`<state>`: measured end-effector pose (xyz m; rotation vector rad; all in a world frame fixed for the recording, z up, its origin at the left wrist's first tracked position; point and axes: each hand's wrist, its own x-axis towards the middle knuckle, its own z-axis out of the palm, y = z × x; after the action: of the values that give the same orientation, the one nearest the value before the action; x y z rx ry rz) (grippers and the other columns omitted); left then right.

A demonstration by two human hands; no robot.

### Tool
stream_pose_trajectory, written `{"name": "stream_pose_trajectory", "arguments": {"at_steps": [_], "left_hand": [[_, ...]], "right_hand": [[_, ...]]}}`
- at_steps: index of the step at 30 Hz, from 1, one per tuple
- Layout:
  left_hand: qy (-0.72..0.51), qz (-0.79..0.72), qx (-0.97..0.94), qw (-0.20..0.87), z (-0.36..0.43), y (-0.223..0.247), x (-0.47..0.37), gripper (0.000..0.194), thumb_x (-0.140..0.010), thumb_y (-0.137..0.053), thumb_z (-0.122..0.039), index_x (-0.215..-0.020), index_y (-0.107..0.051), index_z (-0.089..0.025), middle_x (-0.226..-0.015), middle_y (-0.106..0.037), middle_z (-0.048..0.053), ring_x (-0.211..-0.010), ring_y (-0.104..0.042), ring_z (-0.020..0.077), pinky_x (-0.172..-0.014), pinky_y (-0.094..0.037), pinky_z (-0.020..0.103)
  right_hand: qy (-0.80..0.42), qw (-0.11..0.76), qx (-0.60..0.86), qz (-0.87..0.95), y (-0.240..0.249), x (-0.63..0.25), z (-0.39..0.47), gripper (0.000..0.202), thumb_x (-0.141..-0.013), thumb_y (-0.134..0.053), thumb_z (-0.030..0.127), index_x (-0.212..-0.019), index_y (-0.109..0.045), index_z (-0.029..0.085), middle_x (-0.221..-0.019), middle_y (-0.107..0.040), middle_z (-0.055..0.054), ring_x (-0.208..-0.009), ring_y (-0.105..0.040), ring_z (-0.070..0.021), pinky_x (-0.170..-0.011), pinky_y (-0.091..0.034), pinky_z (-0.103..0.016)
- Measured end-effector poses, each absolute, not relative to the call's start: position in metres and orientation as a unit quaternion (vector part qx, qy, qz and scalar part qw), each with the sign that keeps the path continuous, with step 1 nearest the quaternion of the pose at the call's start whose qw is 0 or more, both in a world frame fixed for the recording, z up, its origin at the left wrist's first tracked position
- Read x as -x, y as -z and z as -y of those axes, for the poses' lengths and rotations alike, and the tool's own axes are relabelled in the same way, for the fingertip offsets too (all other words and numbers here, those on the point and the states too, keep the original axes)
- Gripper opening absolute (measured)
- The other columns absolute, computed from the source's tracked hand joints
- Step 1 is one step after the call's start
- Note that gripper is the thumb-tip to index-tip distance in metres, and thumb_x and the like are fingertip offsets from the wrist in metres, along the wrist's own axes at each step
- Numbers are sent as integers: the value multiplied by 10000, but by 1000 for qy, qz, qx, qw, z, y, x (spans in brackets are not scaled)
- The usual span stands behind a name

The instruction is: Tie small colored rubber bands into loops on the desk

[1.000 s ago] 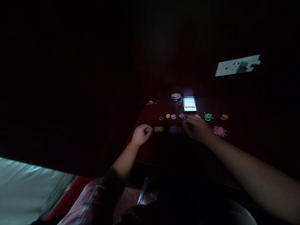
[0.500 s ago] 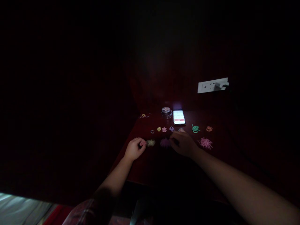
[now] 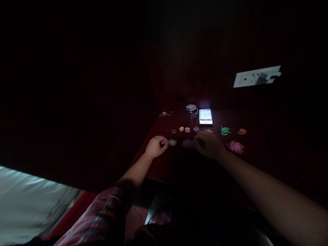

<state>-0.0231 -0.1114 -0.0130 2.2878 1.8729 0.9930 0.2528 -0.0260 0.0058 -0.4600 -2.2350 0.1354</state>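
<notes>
My left hand point(image 3: 156, 147) rests on the dark red table, its fingers curled closed beside a small pile of pale yellow strands point(image 3: 173, 142). Whatever those fingers may hold is hidden. At the right edge of a purple pile of strands point(image 3: 188, 143) is my right hand point(image 3: 210, 144), fingertips pinched together; I cannot make out anything between them. Behind the piles runs a row of small coloured bands: a dark ring point(image 3: 174, 131), a yellow bundle point(image 3: 181, 128), a pink one point(image 3: 187, 130), a purple one point(image 3: 196, 129), and a blue one partly covered by my right hand.
To the right lie green bands point(image 3: 225, 130), orange bands point(image 3: 242, 131) and a pink pile point(image 3: 236, 147). A lit phone point(image 3: 205, 117) and a clear lidded jar point(image 3: 191, 111) stand behind. Scattered pieces point(image 3: 164, 113) lie back left. A wall socket point(image 3: 257, 76) holds a plug.
The view has shifted, so the table and hands appear higher and further right. Both hands keep nearly the same place beside their piles.
</notes>
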Motion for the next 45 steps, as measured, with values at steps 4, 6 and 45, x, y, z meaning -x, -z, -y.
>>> {"name": "stream_pose_trajectory", "arguments": {"at_steps": [4, 6, 45], "left_hand": [[-327, -600, -729, 16, 112, 12, 22, 96, -811, -627, -262, -766, -662, -185, -712, -632, 18, -687, -567, 144, -709, -461, 270], [-332, -605, -723, 22, 113, 12, 23, 114, -808, -642, -289, -768, -666, -186, -707, -631, 15, -689, -572, 144, -712, -464, 267], [-47, -733, -675, -69, -149, 0, 91, 332, -942, -563, -344, -1221, -569, -165, -1235, -585, 103, -1051, -607, 211, -891, -539, 422]], "right_hand": [[-49, 419, 179, 889, -7, -253, 28, 113, -858, -507, 180, -753, -539, 203, -648, -579, -8, -575, -464, -152, -662, -333, -325], [-50, 421, 175, 889, -8, -253, 28, 119, -861, -505, 176, -749, -535, 201, -648, -576, -6, -568, -459, -147, -661, -333, -324], [-80, 396, 200, 893, -7, -254, 39, 153, -896, -475, 180, -818, -607, 177, -814, -649, -40, -761, -524, -174, -799, -362, -351]]}}
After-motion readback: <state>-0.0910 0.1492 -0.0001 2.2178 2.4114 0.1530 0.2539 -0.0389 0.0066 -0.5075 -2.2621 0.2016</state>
